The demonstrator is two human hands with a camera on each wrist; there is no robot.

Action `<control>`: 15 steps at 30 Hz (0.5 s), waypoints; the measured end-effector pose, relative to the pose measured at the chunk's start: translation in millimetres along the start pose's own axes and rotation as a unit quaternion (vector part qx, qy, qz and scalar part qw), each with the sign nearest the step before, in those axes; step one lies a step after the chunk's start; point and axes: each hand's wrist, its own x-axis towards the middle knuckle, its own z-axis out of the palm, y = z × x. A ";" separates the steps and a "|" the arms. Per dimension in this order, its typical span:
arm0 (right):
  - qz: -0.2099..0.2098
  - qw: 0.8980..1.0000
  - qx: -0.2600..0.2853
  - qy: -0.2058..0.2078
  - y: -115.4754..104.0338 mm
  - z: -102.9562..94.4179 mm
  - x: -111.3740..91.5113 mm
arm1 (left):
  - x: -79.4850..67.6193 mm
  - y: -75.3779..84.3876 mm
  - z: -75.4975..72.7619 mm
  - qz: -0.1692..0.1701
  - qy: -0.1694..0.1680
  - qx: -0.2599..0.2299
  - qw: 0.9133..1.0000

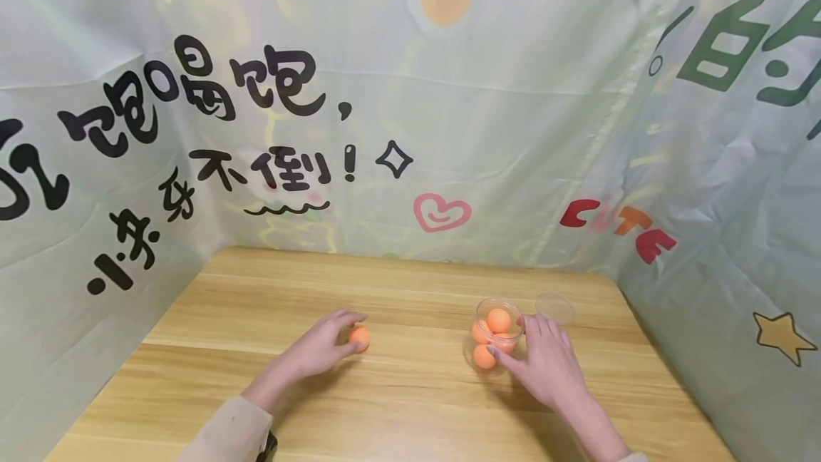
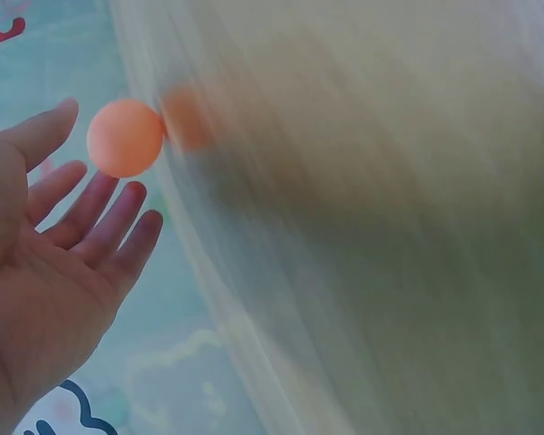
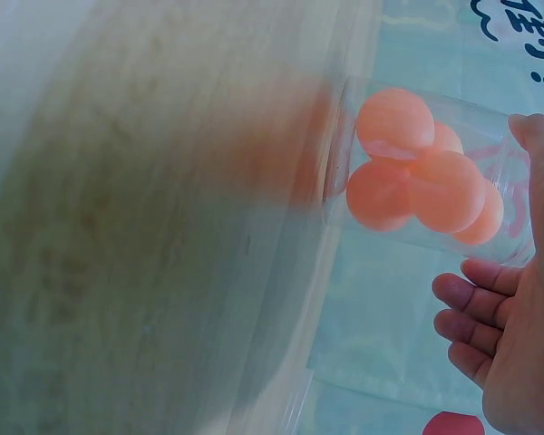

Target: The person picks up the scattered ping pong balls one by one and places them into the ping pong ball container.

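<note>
An orange ball (image 1: 359, 338) rests on the wooden table, also visible in the left wrist view. My left hand (image 1: 326, 345) is beside it, thumb and fingers spread around its near side; in the left wrist view this hand (image 2: 63, 245) has its fingers apart and not closed round the ball. To the right stands a clear plastic jar (image 3: 417, 240) holding several orange balls (image 3: 446, 192). My right hand (image 1: 548, 362) grips the jar near its rim, thumb on the near side and fingers on the right. The other fingers of that hand (image 3: 526, 335) are loosely bent.
A clear round lid (image 1: 555, 308) lies on the table just behind and right of the jar. Printed cloth (image 1: 385, 105) hangs along the back and both sides of the wooden table (image 1: 410, 405). A dark band (image 1: 267, 445) shows at the left sleeve.
</note>
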 end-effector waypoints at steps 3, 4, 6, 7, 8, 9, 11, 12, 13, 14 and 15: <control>0.001 1.000 0.001 -0.001 0.1 0.1 -0.3 | 0.3 -1.0 -0.7 0.003 -0.006 0.002 1.000; 0.001 1.000 0.001 -0.001 0.2 0.1 -0.4 | 0.6 -1.4 -0.9 0.005 -0.008 0.003 1.000; 0.000 1.000 0.002 -0.001 0.3 0.2 -0.4 | 1.3 -2.4 -0.9 0.006 -0.012 0.003 1.000; 0.000 1.000 0.003 0.000 0.4 0.2 -0.4 | 1.6 -2.9 -0.8 0.006 -0.013 0.004 1.000; 0.000 1.000 0.003 0.000 0.4 0.3 -0.5 | 2.0 -3.6 -0.6 0.006 -0.015 0.006 1.000; -0.001 1.000 0.003 0.001 0.5 0.4 -0.6 | 2.4 -4.2 -0.4 0.007 -0.016 0.007 1.000; -0.002 1.000 0.002 0.002 0.6 0.7 -0.7 | 3.2 -5.3 0.1 0.007 -0.018 0.008 1.000; -0.002 1.000 0.002 0.003 0.6 0.8 -0.8 | 3.6 -5.4 0.2 0.006 -0.018 0.007 1.000; -0.002 1.000 0.001 0.004 0.5 0.8 -0.8 | 3.8 -5.7 0.4 0.004 -0.018 0.005 1.000; -0.003 1.000 0.001 0.004 0.4 0.9 -0.9 | 4.0 -6.1 0.5 0.003 -0.018 0.003 1.000; -0.003 1.000 0.000 0.004 0.4 0.9 -0.9 | 4.1 -6.3 0.6 0.001 -0.018 -0.001 1.000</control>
